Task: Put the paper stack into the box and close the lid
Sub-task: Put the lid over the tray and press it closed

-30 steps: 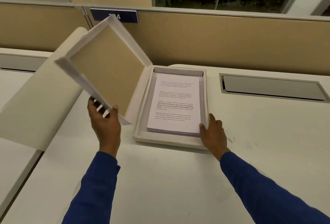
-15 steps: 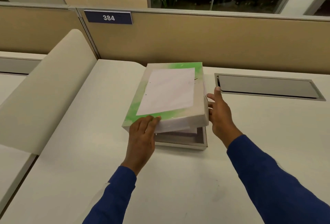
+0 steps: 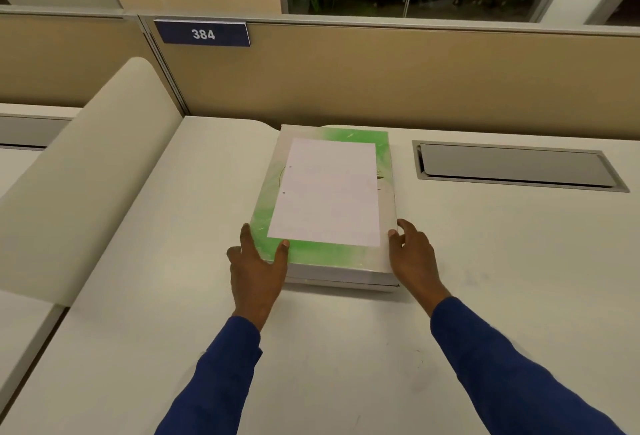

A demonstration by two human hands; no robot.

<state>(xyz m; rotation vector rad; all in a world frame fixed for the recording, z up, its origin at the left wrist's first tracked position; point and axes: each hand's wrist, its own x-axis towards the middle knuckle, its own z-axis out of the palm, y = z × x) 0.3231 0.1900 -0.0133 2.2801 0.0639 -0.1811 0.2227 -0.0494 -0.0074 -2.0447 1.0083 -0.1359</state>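
The flat box (image 3: 341, 280) lies in the middle of the white desk with its lid (image 3: 329, 258) down flat over it. The lid is green and white with a white sheet on top. The paper stack is hidden inside. My left hand (image 3: 258, 268) rests on the lid's near left corner, thumb on top, fingers spread along the side. My right hand (image 3: 412, 254) touches the near right corner of the lid, fingers apart.
A grey cable hatch (image 3: 512, 166) is set into the desk (image 3: 346, 365) to the right of the box. A tan partition (image 3: 381, 81) with a blue "384" plate (image 3: 202, 34) runs behind. A cream rounded divider (image 3: 86, 175) stands at the left.
The lid swung over from the upright open position at the left and came down flat onto the box. My left hand followed it down; my right hand moved to the near right corner.
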